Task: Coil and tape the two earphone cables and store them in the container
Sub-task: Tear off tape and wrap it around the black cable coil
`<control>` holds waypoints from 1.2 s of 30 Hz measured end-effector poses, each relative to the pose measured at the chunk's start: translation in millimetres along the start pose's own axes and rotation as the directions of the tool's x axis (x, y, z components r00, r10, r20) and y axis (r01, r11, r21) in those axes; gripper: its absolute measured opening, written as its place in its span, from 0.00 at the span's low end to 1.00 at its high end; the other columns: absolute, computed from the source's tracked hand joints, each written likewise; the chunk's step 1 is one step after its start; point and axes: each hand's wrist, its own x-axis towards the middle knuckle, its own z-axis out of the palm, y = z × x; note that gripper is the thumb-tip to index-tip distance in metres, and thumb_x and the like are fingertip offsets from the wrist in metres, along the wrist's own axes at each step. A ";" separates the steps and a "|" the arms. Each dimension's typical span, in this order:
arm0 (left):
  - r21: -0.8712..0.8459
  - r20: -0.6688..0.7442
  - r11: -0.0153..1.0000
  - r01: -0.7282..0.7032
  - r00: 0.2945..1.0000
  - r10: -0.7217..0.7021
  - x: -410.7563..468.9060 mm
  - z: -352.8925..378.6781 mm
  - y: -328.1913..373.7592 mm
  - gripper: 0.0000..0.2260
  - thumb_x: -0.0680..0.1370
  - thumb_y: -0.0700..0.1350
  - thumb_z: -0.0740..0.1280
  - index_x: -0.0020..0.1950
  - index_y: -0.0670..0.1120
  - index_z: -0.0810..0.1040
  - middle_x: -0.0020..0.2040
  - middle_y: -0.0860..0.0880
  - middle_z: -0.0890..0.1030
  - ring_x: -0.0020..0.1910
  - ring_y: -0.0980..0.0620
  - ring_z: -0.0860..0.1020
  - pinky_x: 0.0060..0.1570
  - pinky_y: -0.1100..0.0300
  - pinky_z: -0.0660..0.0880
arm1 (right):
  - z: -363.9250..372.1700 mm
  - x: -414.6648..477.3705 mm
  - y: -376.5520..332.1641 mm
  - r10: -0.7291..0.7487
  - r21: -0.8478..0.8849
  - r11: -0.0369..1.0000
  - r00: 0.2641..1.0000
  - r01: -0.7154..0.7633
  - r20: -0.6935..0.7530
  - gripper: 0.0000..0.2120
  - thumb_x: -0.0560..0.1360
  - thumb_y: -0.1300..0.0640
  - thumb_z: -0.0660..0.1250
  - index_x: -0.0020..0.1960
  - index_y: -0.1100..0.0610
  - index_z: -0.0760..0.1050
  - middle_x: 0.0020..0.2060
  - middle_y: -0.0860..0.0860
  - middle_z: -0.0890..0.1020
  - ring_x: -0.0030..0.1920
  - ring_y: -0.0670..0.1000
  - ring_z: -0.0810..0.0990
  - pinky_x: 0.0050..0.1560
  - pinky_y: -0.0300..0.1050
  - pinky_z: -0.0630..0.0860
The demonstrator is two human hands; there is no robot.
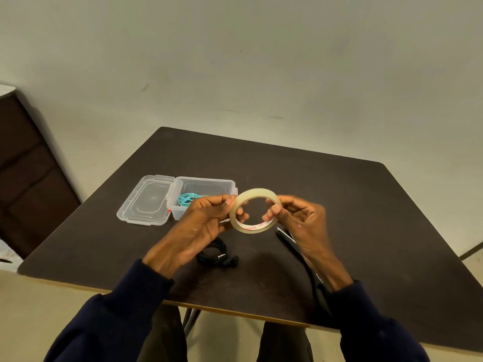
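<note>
A: Where are the two cables?

B: The black earphone cable (pixel 214 253) lies coiled on the bench (pixel 339 205), near the front edge and partly hidden under the left hand (pixel 203 223). The teal earphone cable (pixel 187 199) lies coiled inside the container (pixel 206 184), a clear plastic box on the left part of the bench.

A: And the lid?

B: The lid (pixel 146 202) is open. It lies flat on the bench, just to the left of the container and touching it.

A: What do the hands hold?

B: Both hold the tape roll (pixel 251 229) in the air above the bench, between the container and the black cable. The grip of the left hand is narrow, with the thumb on the outer face and fingers inside the ring. The right hand (pixel 303 220) pinches the opposite side in the same way. The hole of the roll faces the camera.

A: Anything else there?

B: A long dark object (pixel 290 242) lies on the bench under the right hand; I cannot tell what it is.
</note>
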 end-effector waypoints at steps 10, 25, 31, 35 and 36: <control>0.468 -0.042 0.883 0.034 0.999 -0.016 6.6 8.7 12.7 0.20 0.67 0.60 0.72 0.39 0.43 0.86 0.37 0.40 0.82 0.36 0.49 0.80 0.47 0.57 0.78 | 10.2 10.0 -15.1 -0.075 -0.322 0.934 0.965 0.156 0.251 0.11 0.73 0.61 0.76 0.55 0.59 0.85 0.48 0.49 0.87 0.48 0.51 0.86 0.51 0.46 0.82; -0.063 0.019 0.989 0.133 0.991 -0.132 -10.3 3.4 11.3 0.14 0.79 0.41 0.64 0.62 0.35 0.77 0.46 0.43 0.83 0.49 0.46 0.77 0.62 0.49 0.75 | 5.1 -7.5 -3.4 0.051 0.037 0.998 0.993 -0.055 0.108 0.12 0.73 0.61 0.72 0.54 0.65 0.82 0.43 0.62 0.86 0.44 0.60 0.86 0.50 0.48 0.84; -0.051 -0.036 0.991 0.123 0.991 -0.125 -16.1 5.9 7.7 0.13 0.76 0.44 0.68 0.58 0.40 0.79 0.45 0.41 0.83 0.40 0.48 0.82 0.53 0.52 0.80 | 5.8 -9.2 -8.0 0.001 -0.172 0.985 0.988 0.025 0.152 0.09 0.76 0.60 0.72 0.54 0.62 0.84 0.39 0.57 0.86 0.40 0.51 0.85 0.45 0.42 0.82; 0.282 -0.119 0.956 0.078 0.992 -0.046 -14.2 17.9 6.2 0.15 0.69 0.53 0.72 0.46 0.42 0.85 0.44 0.36 0.83 0.41 0.45 0.80 0.51 0.52 0.80 | 8.6 -11.0 -13.1 -0.012 -0.346 0.934 0.974 0.092 0.226 0.13 0.74 0.59 0.74 0.58 0.57 0.84 0.47 0.49 0.87 0.46 0.45 0.86 0.47 0.39 0.81; 0.360 -0.123 0.930 0.071 0.992 -0.028 -12.2 16.4 5.2 0.19 0.69 0.55 0.72 0.46 0.40 0.84 0.46 0.34 0.83 0.43 0.43 0.81 0.54 0.50 0.80 | 10.0 -10.0 -15.4 -0.043 -0.372 0.919 0.969 0.133 0.242 0.14 0.74 0.59 0.75 0.59 0.56 0.83 0.50 0.48 0.87 0.49 0.44 0.86 0.49 0.39 0.82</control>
